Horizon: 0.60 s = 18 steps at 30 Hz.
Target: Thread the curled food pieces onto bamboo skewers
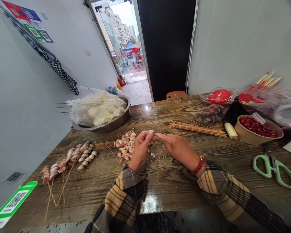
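Note:
My left hand (pixel 141 147) is raised over the wooden table (pixel 160 184), fingers pinched on a garlic clove (pixel 151 132) at its tips. My right hand (pixel 176 145) is close beside it, fingers closed in a pinch and pointing at that clove; whether it grips a thin skewer I cannot make out. A loose pile of unpeeled garlic cloves (pixel 125 145) lies just left of my left hand. Finished garlic skewers (pixel 71 158) lie further left.
A metal bowl (pixel 111 124) holds a plastic bag of white stuff at the back left. A bundle of bamboo skewers (pixel 199 128) lies behind my right hand. A paper bowl of red beans (pixel 257 129), bagged red items (pixel 219 96) and green scissors (pixel 276 168) sit on the right.

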Motion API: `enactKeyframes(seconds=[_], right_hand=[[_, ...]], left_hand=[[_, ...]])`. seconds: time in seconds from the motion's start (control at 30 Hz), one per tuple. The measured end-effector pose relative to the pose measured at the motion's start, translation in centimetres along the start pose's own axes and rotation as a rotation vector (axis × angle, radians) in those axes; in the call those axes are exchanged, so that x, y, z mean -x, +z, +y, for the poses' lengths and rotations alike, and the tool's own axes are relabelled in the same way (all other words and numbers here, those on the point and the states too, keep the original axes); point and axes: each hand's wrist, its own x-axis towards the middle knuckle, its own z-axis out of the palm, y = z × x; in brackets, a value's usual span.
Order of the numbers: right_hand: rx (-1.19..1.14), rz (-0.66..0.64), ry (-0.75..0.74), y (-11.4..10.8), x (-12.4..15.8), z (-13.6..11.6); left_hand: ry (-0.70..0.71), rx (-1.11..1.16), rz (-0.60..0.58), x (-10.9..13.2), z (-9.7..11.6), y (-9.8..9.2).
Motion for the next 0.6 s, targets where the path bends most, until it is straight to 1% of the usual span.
enactKeyframes(seconds=[0.2, 0.27, 0.37, 0.43, 0.6], right_hand=[[-0.143, 0.075, -0.04, 1.0, -0.1, 0.2], [-0.188, 0.114, -0.051, 1.4, -0.2, 0.2], [-0.203, 0.162, -0.049, 1.9, -0.3, 0.1], [-0.18, 0.16, -0.036, 2.0, -0.4, 0.1], [-0.157, 0.134, -0.003, 1.9, -0.3, 0.2]], left_hand=[[-0.057, 0.181, -0.033, 0.2, 0.2, 0.4], [-0.099, 0.241, -0.048, 0.3, 0.4, 0.5], [-0.173, 0.283, -0.106, 0.6, 0.7, 0.8], [-0.189, 0.277, -0.126, 0.7, 0.9, 0.9], [-0.156, 0.275, -0.109, 0.6, 1.0, 0.9]])
